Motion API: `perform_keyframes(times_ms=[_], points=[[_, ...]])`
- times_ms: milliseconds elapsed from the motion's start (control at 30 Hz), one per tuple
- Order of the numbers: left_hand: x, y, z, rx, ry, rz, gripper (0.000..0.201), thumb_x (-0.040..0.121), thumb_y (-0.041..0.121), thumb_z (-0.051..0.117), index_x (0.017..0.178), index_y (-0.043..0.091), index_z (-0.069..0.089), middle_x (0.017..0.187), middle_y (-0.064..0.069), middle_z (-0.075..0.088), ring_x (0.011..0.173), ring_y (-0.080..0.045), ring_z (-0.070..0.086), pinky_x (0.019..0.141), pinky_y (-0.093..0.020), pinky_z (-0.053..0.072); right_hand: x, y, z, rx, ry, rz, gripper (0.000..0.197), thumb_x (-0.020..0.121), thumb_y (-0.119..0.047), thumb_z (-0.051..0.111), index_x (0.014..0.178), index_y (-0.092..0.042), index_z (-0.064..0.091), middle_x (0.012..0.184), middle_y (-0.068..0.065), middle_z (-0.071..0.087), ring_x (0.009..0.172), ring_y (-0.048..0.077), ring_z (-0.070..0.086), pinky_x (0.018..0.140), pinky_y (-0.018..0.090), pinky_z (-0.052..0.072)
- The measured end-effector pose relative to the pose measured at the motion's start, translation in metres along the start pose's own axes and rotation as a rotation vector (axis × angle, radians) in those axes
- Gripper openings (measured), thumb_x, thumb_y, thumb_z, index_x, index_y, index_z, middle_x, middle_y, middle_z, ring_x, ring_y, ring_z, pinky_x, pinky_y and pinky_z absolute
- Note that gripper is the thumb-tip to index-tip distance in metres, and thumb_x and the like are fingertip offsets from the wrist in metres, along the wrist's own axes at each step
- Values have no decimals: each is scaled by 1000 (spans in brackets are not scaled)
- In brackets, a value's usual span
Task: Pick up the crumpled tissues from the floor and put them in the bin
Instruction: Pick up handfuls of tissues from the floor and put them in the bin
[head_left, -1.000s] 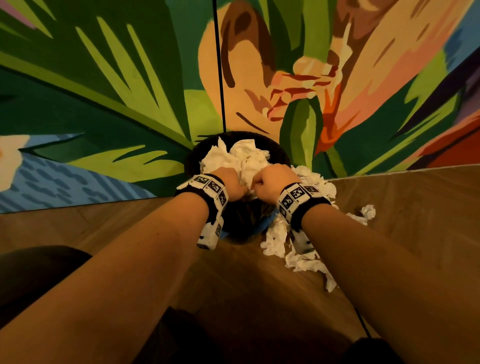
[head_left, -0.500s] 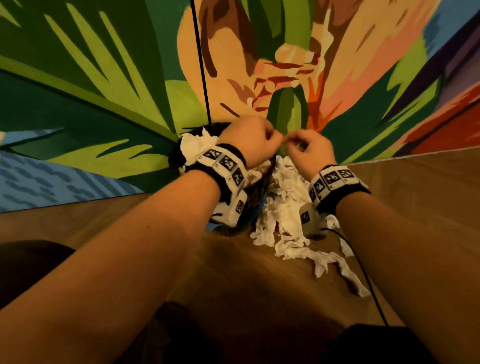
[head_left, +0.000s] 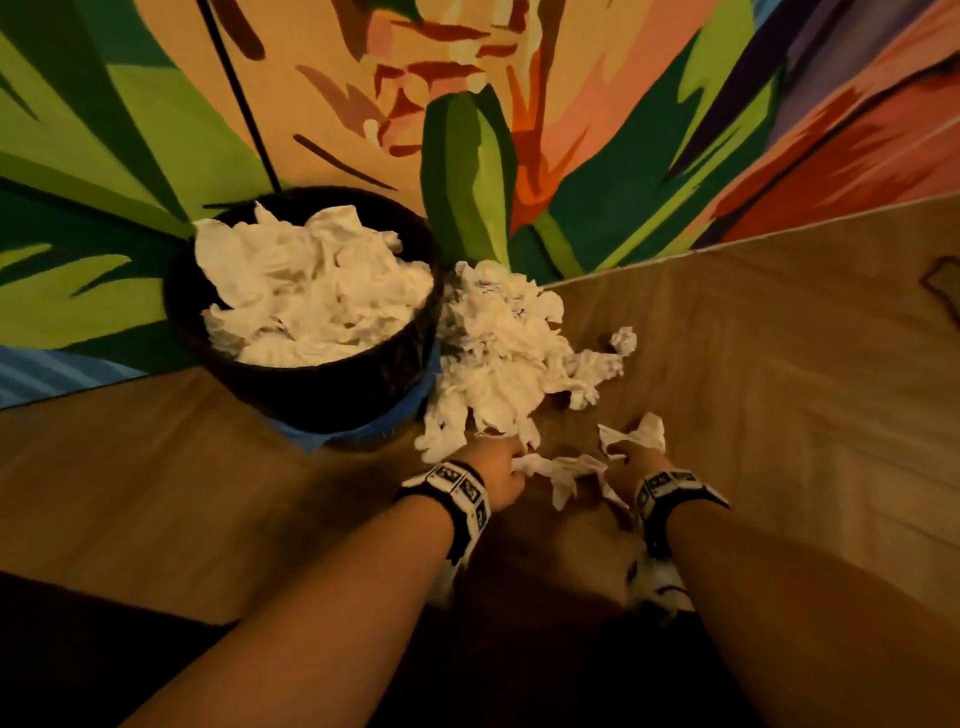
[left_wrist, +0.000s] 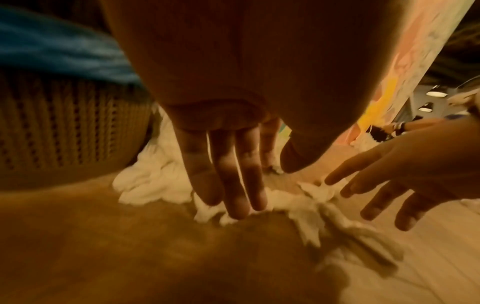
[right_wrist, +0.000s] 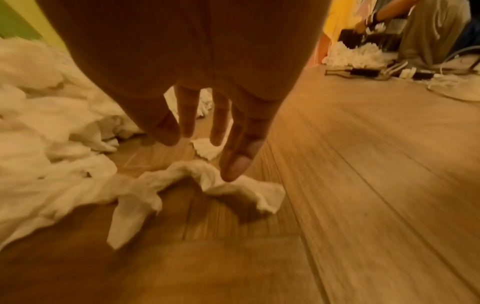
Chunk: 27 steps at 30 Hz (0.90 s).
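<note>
A dark woven bin (head_left: 311, 384) stands against the painted wall, heaped to the rim with white crumpled tissues (head_left: 317, 291). To its right a big pile of tissues (head_left: 498, 343) lies on the wooden floor. Both hands are down at the pile's near edge. My left hand (head_left: 501, 470) reaches with straight fingers (left_wrist: 233, 197) onto a loose tissue (left_wrist: 293, 203). My right hand (head_left: 631, 457) hovers with fingers spread (right_wrist: 233, 162), one fingertip touching a twisted tissue (right_wrist: 182, 185). Neither hand holds anything.
A small tissue ball (head_left: 623, 340) lies apart at the pile's far right. Blue material (head_left: 400, 415) wraps the bin's foot. The mural wall (head_left: 467, 156) closes the back. Another person (right_wrist: 428, 30) works with tissues and cables far to the right.
Both hands have come down from the bin's rim to the floor at the near edge of the pile. Their fingers have straightened, and the full bin now shows.
</note>
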<state>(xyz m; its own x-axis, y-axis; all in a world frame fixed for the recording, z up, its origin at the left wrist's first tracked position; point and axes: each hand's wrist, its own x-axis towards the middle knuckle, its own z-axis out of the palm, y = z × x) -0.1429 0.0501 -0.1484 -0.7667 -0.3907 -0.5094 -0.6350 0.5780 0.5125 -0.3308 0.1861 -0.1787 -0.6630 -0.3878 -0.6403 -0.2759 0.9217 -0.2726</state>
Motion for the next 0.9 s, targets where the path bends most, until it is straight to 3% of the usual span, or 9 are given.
perform_keyframes(times_ms=[67,200,300,433,600,700,800,867,900], points=[[6,-13,19,-29,-45,-54,56,91,28,54,145,28,39,129,-12,59,110,-30,59,87,-32,49,0,1,14,-41,-39,-49,55,92,-32,60,144,-27,43,149,10,41,130,33,48,106,40,43],[15,-29,41,-177,-72,-121,72,88,23,57,151,37,24,118,-14,62,100,-30,63,89,-39,54,-4,-3,51,-39,-66,-45,63,90,-37,59,147,-38,32,147,14,39,127,38,47,102,46,46],[18,-37,52,-204,-80,-119,77,89,24,57,151,44,15,116,-13,63,100,-28,63,91,-42,53,-6,-11,81,-27,-61,-129,46,92,-26,59,136,-35,52,134,7,56,119,28,56,98,34,47],[18,-45,59,-124,-14,-108,59,92,22,55,146,35,36,134,-8,55,118,-29,55,99,-35,47,-9,-26,102,-25,-152,-209,27,94,-30,60,119,-27,69,119,-1,67,105,18,62,86,26,48],[15,-56,54,-34,66,-147,31,91,33,58,120,22,61,117,-2,63,107,-24,61,91,-33,50,-4,-31,88,187,-76,-100,33,97,-45,48,110,-22,67,105,1,66,86,12,60,72,26,45],[14,-59,51,-131,106,-198,25,91,33,55,105,16,67,107,-3,61,96,-22,60,80,-30,49,8,-26,62,276,112,-16,39,97,-50,46,101,-17,69,98,5,67,82,17,62,72,30,51],[9,-64,49,-161,187,-252,16,86,30,63,86,14,64,101,-4,60,88,-20,60,76,-31,52,24,-21,40,242,347,-1,32,96,-24,54,126,-14,57,128,16,57,110,32,58,87,37,49],[4,-69,45,-178,228,-256,9,81,15,66,87,19,62,98,0,61,89,-20,60,75,-32,54,34,-17,29,225,250,62,70,86,-8,67,147,-24,36,156,11,24,130,36,45,95,42,48],[3,-72,44,-193,247,-265,19,78,8,66,87,23,58,94,2,60,85,-19,60,70,-31,54,36,-15,25,196,155,105,88,82,-5,72,152,-29,25,162,5,8,136,36,38,98,43,47]])
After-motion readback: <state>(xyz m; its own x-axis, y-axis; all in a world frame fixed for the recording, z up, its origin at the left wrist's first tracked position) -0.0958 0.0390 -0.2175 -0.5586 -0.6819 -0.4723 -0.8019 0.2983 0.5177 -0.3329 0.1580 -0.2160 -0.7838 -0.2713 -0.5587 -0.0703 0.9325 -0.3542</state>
